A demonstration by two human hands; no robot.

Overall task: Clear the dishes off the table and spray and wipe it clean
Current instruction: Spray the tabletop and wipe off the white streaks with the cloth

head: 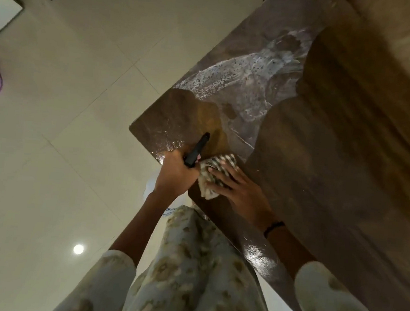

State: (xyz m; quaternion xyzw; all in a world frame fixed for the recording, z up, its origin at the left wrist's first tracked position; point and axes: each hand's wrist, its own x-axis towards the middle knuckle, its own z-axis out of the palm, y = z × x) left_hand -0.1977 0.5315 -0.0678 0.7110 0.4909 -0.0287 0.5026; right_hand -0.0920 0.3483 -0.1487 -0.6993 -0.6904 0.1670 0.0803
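Checkered cloth (216,174) is bunched under my right hand (239,191), fingers spread flat on it near the table (333,165) corner; my left hand (175,175) grips the black sprayer (197,149) just beside.

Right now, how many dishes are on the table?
0. The visible table holds only the checked cloth under the right hand; parts beyond the frame may hide some.
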